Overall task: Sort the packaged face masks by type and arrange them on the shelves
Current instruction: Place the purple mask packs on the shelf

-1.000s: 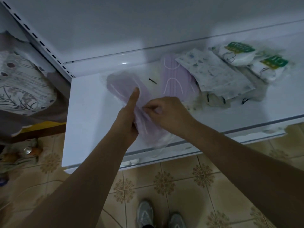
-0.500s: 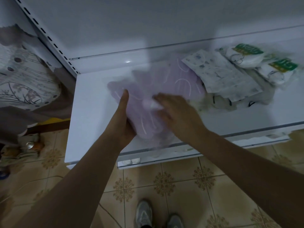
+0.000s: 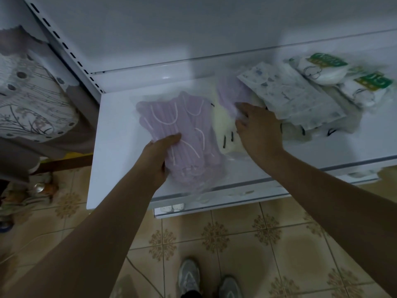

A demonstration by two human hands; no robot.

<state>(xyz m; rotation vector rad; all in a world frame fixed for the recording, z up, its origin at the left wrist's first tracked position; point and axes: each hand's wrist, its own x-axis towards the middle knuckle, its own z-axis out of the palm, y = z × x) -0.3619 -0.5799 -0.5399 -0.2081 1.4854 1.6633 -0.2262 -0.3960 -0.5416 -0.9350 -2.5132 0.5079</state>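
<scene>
A stack of purple packaged masks (image 3: 182, 130) lies on the left part of the white shelf (image 3: 116, 151). My left hand (image 3: 160, 157) grips the stack's near left edge, thumb on top. My right hand (image 3: 257, 127) closes on another purple mask pack (image 3: 231, 95) further right, its fingertips hidden under the wrapper. Between the two hands lie cream-white masks with black loops (image 3: 227, 134). Patterned white mask packs (image 3: 290, 97) and green-labelled mask packs (image 3: 322, 69) sit at the right.
The shelf's slotted upright (image 3: 64, 46) runs along the left, with a floral fabric bundle (image 3: 28, 100) beyond it. A lower shelf edge (image 3: 214, 207) juts out below. My shoes (image 3: 189, 276) stand on the tiled floor.
The purple stack has shifted left under my left hand. My right hand left it, moved right and took hold of the second purple pack; the cream masks are now uncovered.
</scene>
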